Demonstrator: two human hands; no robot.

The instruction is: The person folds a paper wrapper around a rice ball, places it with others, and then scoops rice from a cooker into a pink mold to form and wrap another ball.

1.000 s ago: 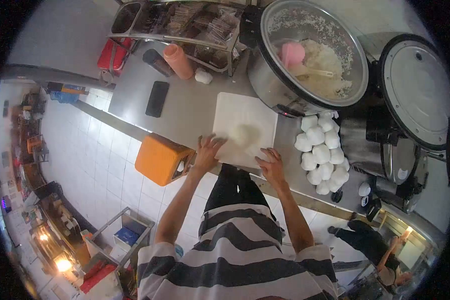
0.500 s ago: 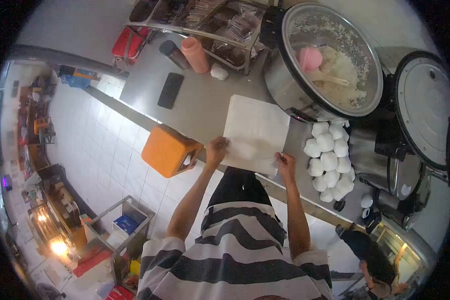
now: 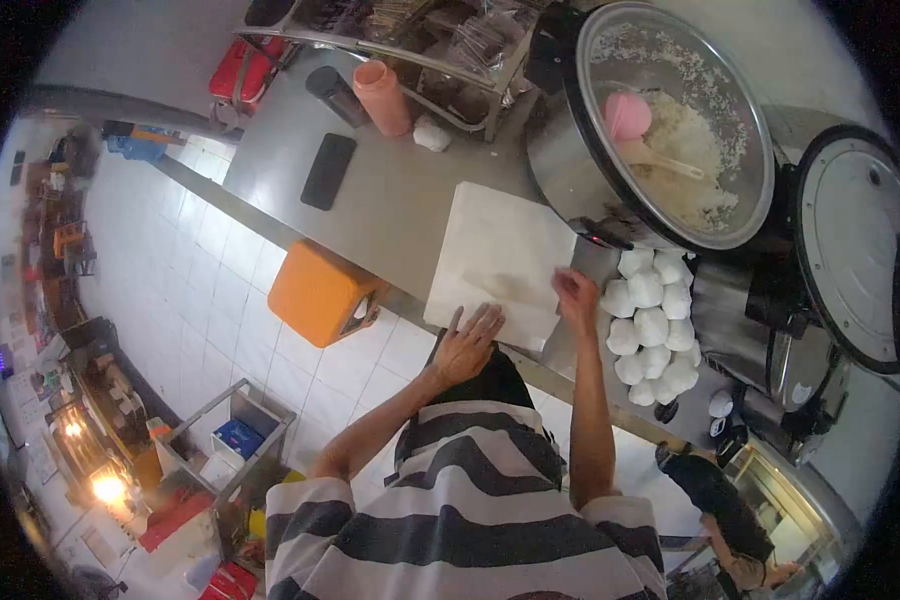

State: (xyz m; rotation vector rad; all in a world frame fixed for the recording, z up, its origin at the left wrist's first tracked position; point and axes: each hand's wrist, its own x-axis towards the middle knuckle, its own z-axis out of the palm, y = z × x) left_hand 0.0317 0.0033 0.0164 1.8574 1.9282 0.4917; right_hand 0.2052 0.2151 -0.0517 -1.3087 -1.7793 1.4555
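Steel counter: stretching past the open rice cooker, pink scoop sitting inside.
White sheet: flat on the counter, between phone and white bundles, reaching the near edge.
Left hand: fingers spread apart, palm-down over the sheet's near edge!
Right hand: fingers curled at the sheet's right side; can't tell whether they pinch it.
Just changed: half a second ago both hands sit curled at the sheet's sides; now the left opens and comes inward, so handling looks like pressing or smoothing.
Hard to see: the pale lump visible a second ago is now only faint shading; covered or gone, can't tell.
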